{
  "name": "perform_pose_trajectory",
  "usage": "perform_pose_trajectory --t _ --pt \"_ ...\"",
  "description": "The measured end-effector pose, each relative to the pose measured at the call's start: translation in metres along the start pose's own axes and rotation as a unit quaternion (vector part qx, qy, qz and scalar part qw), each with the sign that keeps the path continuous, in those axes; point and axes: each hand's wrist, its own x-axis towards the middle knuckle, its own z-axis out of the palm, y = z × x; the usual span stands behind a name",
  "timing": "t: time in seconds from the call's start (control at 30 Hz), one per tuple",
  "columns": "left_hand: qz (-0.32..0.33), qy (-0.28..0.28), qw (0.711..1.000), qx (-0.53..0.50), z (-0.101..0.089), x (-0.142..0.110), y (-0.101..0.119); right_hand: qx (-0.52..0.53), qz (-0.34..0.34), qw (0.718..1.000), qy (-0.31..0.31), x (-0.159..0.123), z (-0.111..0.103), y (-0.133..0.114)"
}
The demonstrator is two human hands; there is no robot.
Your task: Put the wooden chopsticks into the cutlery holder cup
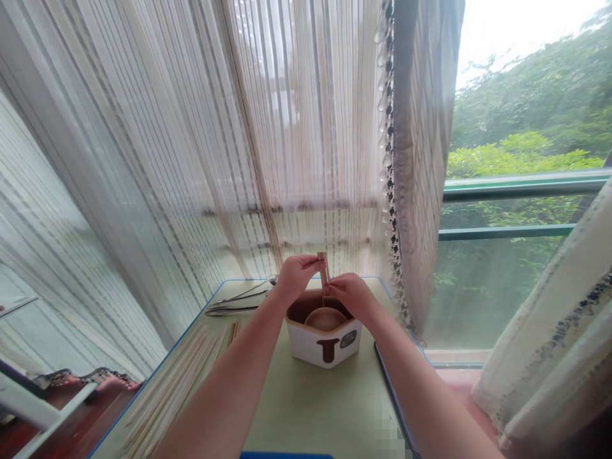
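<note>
A white holder with a brown inside [301, 344] stands on the table in front of me, a brown rounded bowl-like piece [327, 319] showing in its opening. Above its back rim, light-brown wooden chopsticks [324, 275] are held nearly upright, their lower ends reaching into the holder. My left hand [297, 277] pinches them near the top. Lower down, the fingers of my right hand [351, 293] are closed on the same chopsticks, close to the rim. How many chopsticks there are, I cannot tell.
Several long pale wooden sticks [176, 382] lie on the left of the green table [296, 408], beside shorter brown ones [234, 331]. Metal tongs [234, 303] lie at the back left. A dark-edged flat object [389, 389] is along the right edge. Curtains [306, 159] hang behind.
</note>
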Motion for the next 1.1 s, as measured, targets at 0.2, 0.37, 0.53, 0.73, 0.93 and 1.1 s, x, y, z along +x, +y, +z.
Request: perform_pose_trajectory --t 0.2,0.37,0.53,0.73,0.93,1.1 --pt "0.036 0.01 0.996 0.075 0.006 -0.009 -0.004 -0.001 0.017 0.999 0.03 0.004 0.01 0.011" --pt "0.064 0.132 0.976 0.162 0.003 -0.036 -0.004 -0.03 0.02 0.999 0.03 0.002 0.005 0.011" --pt "0.088 0.266 0.937 0.21 -0.024 -0.088 -0.004 -0.049 0.011 0.989 0.137 -0.015 -0.012 -0.036" --pt "-0.028 0.342 0.916 0.21 -0.076 -0.164 -0.034 0.074 -0.105 0.968 0.214 -0.064 0.035 -0.118" --pt "-0.124 0.369 0.905 0.171 -0.097 -0.226 -0.071 0.145 -0.059 0.983 0.1 -0.093 0.148 -0.114" --pt "-0.145 0.379 0.912 0.06 -0.085 -0.238 -0.086 0.05 -0.098 0.989 -0.095 -0.108 0.194 -0.103"
